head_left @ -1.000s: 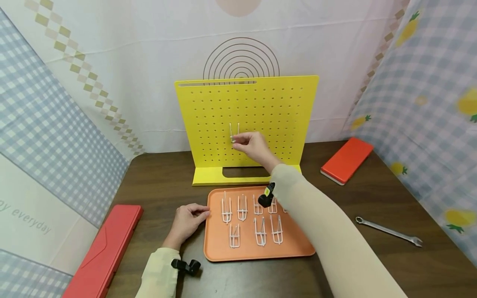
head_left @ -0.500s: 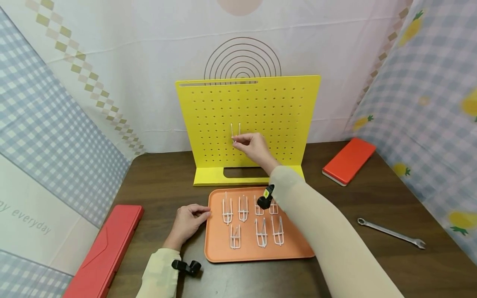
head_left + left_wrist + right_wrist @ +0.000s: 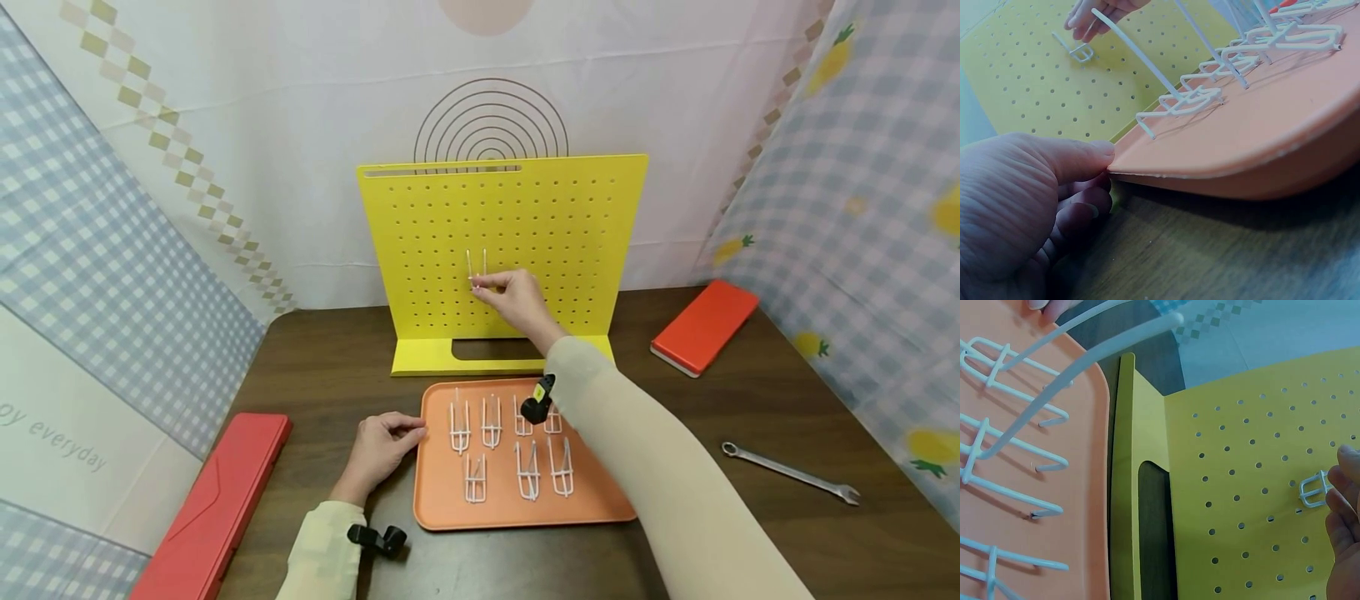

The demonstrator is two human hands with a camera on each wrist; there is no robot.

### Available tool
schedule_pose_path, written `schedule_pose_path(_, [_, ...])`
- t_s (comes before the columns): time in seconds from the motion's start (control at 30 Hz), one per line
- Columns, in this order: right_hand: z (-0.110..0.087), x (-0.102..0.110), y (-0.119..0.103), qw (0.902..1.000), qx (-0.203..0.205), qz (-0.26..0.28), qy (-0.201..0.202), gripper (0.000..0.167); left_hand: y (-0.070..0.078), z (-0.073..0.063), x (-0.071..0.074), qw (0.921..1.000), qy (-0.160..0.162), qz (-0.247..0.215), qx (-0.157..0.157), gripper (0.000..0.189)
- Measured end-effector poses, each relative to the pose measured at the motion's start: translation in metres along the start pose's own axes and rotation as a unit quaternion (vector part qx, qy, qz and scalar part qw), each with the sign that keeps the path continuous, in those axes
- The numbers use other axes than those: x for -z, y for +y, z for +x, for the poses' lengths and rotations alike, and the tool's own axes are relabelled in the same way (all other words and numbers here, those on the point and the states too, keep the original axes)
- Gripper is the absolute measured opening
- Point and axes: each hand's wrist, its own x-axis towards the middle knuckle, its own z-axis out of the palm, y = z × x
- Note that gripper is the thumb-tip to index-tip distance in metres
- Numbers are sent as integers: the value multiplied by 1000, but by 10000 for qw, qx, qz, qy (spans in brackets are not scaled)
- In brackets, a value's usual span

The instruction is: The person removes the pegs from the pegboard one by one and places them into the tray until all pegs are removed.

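Note:
My right hand [image 3: 517, 298] pinches a white wire pegboard hook [image 3: 470, 265] against the yellow pegboard [image 3: 555, 217], a little left of its middle. In the right wrist view the hook's looped end [image 3: 1314, 489] shows beside the fingertips, lying close to the holes. Whether its tips sit inside the holes cannot be seen. My left hand [image 3: 377, 450] holds the left rim of the orange tray [image 3: 442, 518]. The left wrist view has the thumb [image 3: 1085, 159] on top of the rim and the other fingers curled below. Several more white wire hooks [image 3: 528, 473] lie on the tray.
A dark wooden table [image 3: 330, 350] carries everything. On the right are a red box [image 3: 705, 327] and a metal wrench [image 3: 791, 473]. A long red case [image 3: 213, 508] lies at the left. White cloth [image 3: 322, 150] hangs behind the pegboard, and my right forearm covers part of the tray.
The view has shifted slightly. My right hand stays at nearly the same spot on the pegboard with the hook, and my left hand remains on the tray rim.

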Motion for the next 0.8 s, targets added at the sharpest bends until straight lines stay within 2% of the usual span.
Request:
schedule_pose_path(0.17, [-1,1,-1,10000,-11,65,18,24,0,0,0,10000,14,11,-67,5])
schedule_pose_path(0.43, [-1,0,-3,9998,-62,40,184,21,-1,0,0,10000,-2,0,9,5])
schedule_pose_path(0.8, [-3,1,-6,9999,-109,37,124,19,-1,0,-1,9999,64,6,-101,5])
